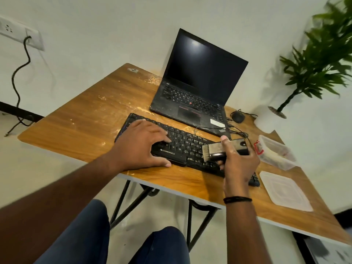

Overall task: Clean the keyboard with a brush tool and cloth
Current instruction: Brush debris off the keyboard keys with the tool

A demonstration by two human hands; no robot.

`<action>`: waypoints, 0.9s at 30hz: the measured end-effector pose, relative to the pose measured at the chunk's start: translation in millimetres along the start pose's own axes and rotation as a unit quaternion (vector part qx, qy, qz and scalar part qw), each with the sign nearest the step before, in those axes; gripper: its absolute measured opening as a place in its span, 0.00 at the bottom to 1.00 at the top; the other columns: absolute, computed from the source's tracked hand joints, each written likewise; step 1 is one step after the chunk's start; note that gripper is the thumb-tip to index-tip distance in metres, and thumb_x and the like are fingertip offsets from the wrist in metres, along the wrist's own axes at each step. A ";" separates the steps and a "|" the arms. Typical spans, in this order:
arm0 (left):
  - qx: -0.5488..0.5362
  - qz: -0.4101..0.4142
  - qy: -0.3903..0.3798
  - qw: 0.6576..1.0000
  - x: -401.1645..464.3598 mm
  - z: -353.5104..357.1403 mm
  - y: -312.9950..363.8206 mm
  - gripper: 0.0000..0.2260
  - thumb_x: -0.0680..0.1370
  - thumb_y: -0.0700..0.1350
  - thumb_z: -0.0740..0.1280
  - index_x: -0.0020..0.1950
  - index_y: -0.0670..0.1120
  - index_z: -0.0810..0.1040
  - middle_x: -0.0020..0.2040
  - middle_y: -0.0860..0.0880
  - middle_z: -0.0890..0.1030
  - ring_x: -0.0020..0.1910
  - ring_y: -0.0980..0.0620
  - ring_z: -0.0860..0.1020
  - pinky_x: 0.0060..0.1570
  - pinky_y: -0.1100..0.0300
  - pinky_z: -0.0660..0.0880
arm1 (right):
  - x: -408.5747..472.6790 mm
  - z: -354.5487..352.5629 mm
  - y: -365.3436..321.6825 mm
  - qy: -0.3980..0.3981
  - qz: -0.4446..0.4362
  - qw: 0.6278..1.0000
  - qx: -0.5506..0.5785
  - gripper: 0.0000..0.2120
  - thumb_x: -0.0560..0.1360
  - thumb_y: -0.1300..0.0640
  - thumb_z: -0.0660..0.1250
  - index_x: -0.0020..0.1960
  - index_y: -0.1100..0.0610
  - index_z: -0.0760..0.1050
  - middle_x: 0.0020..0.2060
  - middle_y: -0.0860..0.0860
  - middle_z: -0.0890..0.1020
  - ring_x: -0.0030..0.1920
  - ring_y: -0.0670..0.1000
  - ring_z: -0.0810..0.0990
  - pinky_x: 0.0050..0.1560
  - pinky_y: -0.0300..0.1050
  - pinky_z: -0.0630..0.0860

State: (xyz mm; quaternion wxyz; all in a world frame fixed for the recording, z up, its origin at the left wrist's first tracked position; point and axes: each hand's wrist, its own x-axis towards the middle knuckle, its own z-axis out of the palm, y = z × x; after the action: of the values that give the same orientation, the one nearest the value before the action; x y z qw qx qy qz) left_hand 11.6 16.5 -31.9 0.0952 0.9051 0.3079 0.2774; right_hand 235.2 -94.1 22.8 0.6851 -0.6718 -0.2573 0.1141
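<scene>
The left hand (141, 143) lies flat with straight fingers on the left half of the keyboard (182, 147), which sits on the table (76, 121). The right hand (236, 161) grips the brush (215, 149) by its black body, bristles pointing left over the right-hand keys, thumb on top.

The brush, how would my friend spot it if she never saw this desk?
Find the wooden desk with the open laptop; in front of the laptop lies a black keyboard. Over the keyboard's right part, the right hand grips the brush. It is the only thing with pale bristles, which stick out from a black handle.
</scene>
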 end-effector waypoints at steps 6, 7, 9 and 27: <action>0.012 0.003 -0.018 1.000 -0.5 -1.8 3.3 0.35 0.67 0.77 0.59 0.66 0.58 0.78 0.67 0.57 0.77 0.68 0.54 0.71 0.71 0.52 0.60 | -11.9 29.1 7.4 -0.045 -0.092 0.988 -0.119 0.09 0.71 0.51 0.76 0.40 0.49 0.76 0.39 0.47 0.83 0.41 0.49 0.84 0.42 0.56 0.84; 0.015 0.002 -0.020 1.000 -0.5 -2.2 4.4 0.35 0.67 0.77 0.59 0.66 0.58 0.78 0.67 0.56 0.77 0.68 0.54 0.71 0.71 0.52 0.61 | -14.8 32.9 8.0 -0.071 -0.100 0.983 -0.135 0.09 0.71 0.51 0.76 0.40 0.48 0.75 0.38 0.46 0.82 0.41 0.48 0.83 0.43 0.56 0.84; 0.022 0.001 -0.023 0.999 -1.0 -2.4 5.3 0.35 0.68 0.77 0.59 0.67 0.57 0.78 0.67 0.56 0.77 0.68 0.55 0.71 0.70 0.53 0.62 | -17.1 34.8 5.2 -0.117 -0.105 0.974 -0.160 0.10 0.71 0.52 0.76 0.39 0.49 0.74 0.38 0.45 0.81 0.41 0.46 0.82 0.43 0.54 0.84; 0.045 0.001 -0.031 0.998 1.2 -0.8 5.8 0.33 0.70 0.76 0.60 0.70 0.60 0.74 0.67 0.58 0.74 0.66 0.55 0.68 0.68 0.54 0.63 | -17.1 34.7 -5.8 -0.174 -0.131 0.961 -0.170 0.10 0.73 0.54 0.75 0.39 0.51 0.73 0.37 0.47 0.80 0.39 0.45 0.81 0.34 0.42 0.80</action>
State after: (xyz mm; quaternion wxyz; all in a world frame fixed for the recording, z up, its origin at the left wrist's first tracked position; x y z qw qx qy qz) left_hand 14.9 12.6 -28.7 0.0632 0.9167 0.3166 0.2353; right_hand 202.1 -73.1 23.8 0.5143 -0.7084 -0.4744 0.0931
